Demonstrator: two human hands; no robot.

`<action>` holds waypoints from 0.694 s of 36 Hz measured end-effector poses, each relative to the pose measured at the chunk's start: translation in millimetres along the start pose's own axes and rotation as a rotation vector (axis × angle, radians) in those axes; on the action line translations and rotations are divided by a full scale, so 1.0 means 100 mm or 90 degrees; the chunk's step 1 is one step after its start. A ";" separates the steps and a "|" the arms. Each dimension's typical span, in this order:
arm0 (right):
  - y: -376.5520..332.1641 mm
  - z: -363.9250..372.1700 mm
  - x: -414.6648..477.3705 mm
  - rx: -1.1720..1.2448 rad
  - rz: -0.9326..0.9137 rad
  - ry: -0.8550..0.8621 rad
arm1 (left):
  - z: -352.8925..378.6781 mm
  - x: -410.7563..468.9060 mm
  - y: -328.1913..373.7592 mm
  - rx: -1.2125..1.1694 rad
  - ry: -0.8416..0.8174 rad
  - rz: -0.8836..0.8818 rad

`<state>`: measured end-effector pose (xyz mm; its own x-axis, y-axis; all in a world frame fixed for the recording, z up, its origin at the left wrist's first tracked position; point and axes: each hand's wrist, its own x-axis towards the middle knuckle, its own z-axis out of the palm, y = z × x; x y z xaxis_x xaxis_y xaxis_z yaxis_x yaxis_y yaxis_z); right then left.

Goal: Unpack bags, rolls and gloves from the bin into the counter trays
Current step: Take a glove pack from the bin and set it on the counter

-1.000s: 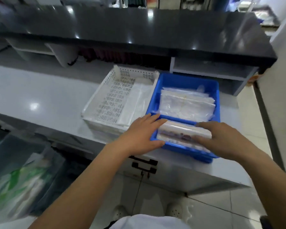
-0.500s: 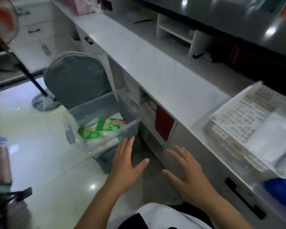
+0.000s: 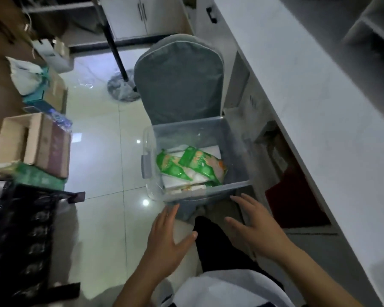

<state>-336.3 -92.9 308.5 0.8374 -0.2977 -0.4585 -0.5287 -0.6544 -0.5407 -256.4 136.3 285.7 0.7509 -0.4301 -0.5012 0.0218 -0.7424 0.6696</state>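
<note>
A clear plastic bin (image 3: 193, 129) with a grey latch stands on a chair seat below the counter. Inside it lie green and white packets (image 3: 192, 166) on top of flat white packs. My left hand (image 3: 167, 237) hovers just in front of the bin's near left corner, fingers spread, holding nothing. My right hand (image 3: 256, 224) is at the bin's near right corner, also spread and empty. The counter trays are out of view.
A grey padded chair back (image 3: 179, 78) rises behind the bin. The white counter (image 3: 319, 111) runs along the right with open shelves under it. Cardboard boxes (image 3: 33, 142) and a black bag (image 3: 20, 238) crowd the left; a mop (image 3: 122, 85) stands on the floor.
My hands have left the blue tray on the counter. My head has turned left and down, and both empty hands have come toward the bin on the chair.
</note>
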 end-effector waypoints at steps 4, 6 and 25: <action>-0.18 -0.14 0.91 0.012 -0.031 -0.045 | -0.40 0.48 0.14 -0.029 0.016 -0.087; -0.21 -0.17 1.33 0.011 -0.023 -0.049 | -0.57 0.74 0.22 -0.028 -0.003 -0.121; 0.66 0.75 3.94 -0.051 0.183 -0.270 | -0.04 3.90 -0.20 -0.021 -0.219 -0.244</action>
<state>-51.8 -201.4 39.5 0.5213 -0.1758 -0.8351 -0.7029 -0.6433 -0.3034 38.1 -14.7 79.0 0.4238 -0.2790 -0.8617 0.2777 -0.8655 0.4169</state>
